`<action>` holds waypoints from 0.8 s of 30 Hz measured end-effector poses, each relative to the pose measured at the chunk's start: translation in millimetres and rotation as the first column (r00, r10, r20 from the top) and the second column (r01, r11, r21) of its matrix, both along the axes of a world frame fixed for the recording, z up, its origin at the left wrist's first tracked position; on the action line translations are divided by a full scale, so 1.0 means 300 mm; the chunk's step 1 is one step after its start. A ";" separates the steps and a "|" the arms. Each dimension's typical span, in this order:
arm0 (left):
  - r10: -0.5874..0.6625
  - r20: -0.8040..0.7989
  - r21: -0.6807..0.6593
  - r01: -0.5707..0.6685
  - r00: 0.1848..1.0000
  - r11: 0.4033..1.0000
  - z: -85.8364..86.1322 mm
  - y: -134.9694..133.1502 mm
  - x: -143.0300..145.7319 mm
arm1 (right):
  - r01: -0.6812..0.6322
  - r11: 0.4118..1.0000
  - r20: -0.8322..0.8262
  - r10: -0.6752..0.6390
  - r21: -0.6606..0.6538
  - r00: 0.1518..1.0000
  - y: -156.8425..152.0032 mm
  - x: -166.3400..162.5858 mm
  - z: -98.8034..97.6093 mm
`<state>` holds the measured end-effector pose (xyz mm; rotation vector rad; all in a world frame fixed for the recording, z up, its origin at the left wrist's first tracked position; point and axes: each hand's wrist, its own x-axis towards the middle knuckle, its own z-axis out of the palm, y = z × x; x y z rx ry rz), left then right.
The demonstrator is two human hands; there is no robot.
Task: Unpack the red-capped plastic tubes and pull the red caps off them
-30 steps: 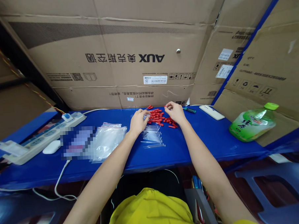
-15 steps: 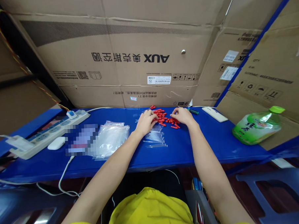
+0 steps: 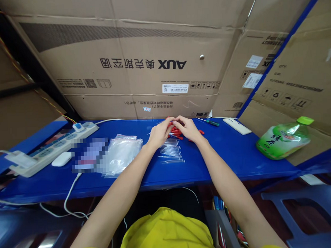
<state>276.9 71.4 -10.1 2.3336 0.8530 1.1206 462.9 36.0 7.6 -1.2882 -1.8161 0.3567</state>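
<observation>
My left hand (image 3: 159, 133) and my right hand (image 3: 188, 129) meet fingertip to fingertip over a pile of small red caps (image 3: 177, 132). Both hands have their fingers pinched. Some red shows between the fingertips, but whether it is held or lies behind them I cannot tell. Part of the pile is hidden under the hands, and a few red pieces peek out beyond my right wrist. Just in front of the pile, thin clear tubes (image 3: 170, 149) lie side by side on the blue table (image 3: 194, 166).
Clear plastic bags (image 3: 124, 153) lie left of the tubes, beside a blurred-out flat object (image 3: 91, 154). Further left are a white case (image 3: 61, 159) and a power strip (image 3: 59, 145). On the right lie a screwdriver (image 3: 212, 122), a white phone-like slab (image 3: 237, 125) and a green bottle (image 3: 285, 139). Cardboard (image 3: 140, 41) walls the back.
My right hand has moved left from the pile's right side to meet my left hand. The left hand has shifted slightly, its fingertips now against the right hand's.
</observation>
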 end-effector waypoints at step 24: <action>0.124 -0.337 0.047 -0.115 0.933 0.992 -0.030 0.051 -0.048 | -0.001 0.971 0.716 -0.174 0.237 0.676 -0.004 -0.039 -0.029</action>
